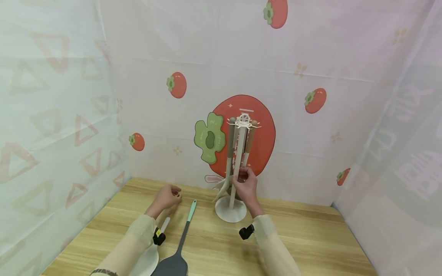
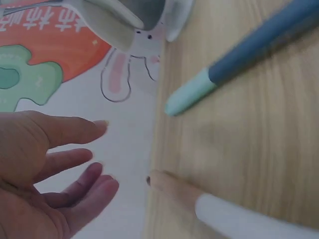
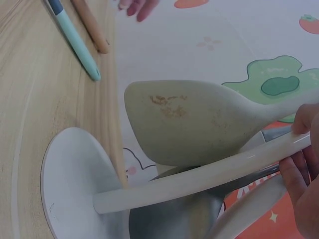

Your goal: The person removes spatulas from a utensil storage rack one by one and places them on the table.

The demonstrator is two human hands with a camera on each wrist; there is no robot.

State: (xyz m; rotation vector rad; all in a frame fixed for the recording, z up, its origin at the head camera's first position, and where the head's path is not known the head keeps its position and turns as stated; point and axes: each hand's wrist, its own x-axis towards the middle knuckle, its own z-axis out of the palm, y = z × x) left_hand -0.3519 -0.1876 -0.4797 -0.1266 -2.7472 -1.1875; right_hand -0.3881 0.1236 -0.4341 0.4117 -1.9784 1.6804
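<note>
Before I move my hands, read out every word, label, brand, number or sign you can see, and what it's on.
"柿柿顺", the last character less certain: white characters on the big red fruit printed on the back wall, upside down in the left wrist view.
Pale, letter-like marks on the right-hand sheet: too faint to read.
Stand and dark spatula: none that I can read.

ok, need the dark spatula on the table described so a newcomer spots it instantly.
On the wooden table, find the utensil stand gripped by the right hand, then look left of it in the head view. The dark spatula lies there, handle end toward the far edge. Its mint-green handle and dark grey blade set it apart from the white utensil beside it.
</note>
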